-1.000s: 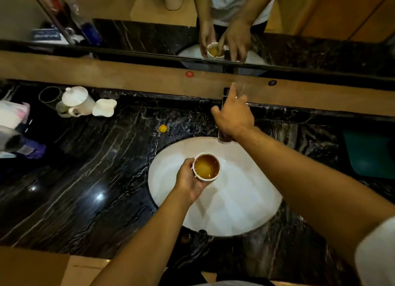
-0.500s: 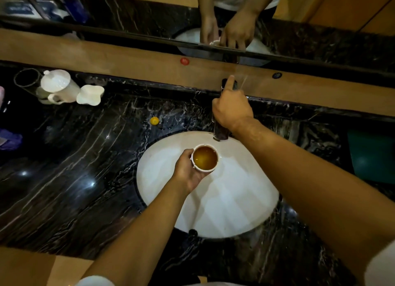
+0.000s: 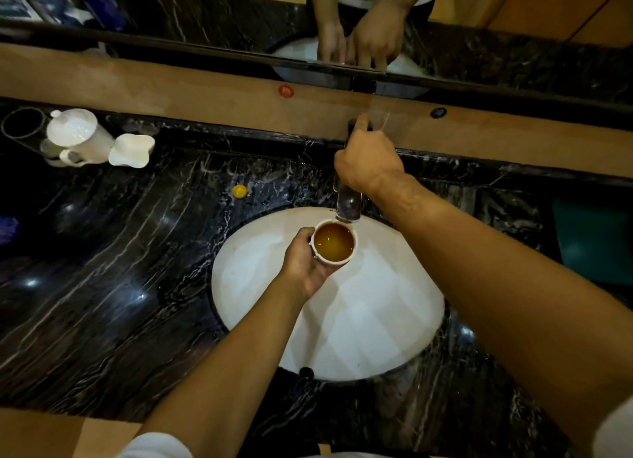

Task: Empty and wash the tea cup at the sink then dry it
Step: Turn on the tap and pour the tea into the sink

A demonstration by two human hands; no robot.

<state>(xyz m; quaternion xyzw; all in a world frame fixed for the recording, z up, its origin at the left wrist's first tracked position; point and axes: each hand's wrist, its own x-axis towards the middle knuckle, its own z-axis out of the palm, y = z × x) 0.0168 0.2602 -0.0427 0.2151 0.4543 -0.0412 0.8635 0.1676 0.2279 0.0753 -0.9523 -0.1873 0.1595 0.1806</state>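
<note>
Step in hand, as I read it: get water running and dump the tea. Cup isn't emptied yet, it's level and nearly full of amber liquid.

Left hand (image 3: 306, 266) wraps the tea cup (image 3: 334, 241) from its left side, fingers curled under and around the wall, thumb near the rim. Closed grip, cup upright. The cup sits over the far part of the white sink (image 3: 260, 286), rim just below and in front of the faucet (image 3: 348, 202) spout, nearly touching it in this view.

Right hand (image 3: 368, 159) is beyond the left hand, draped over the top of the faucet. Fingers are folded down around the body, one fingertip pointing up toward the wooden ledge (image 3: 205, 91). It looks clamped on the handle; the actual handle is hidden under the palm, so I can't tell its position. No water stream visible.

To do it well:
- Tip the cup toward the basin centre, away from the spout, slow pour so tea doesn't splash onto the black marble bench (image 3: 102, 269).
- Empty first, then open the tap; otherwise an already full cup just overflows onto the left hand.
- Open the tap gently; spout sits close to the cup rim, so spray is likely.
- Left of the left hand, well apart: white pitcher (image 3: 80, 139) and small yellow object (image 3: 239, 191). Not needed.
</note>
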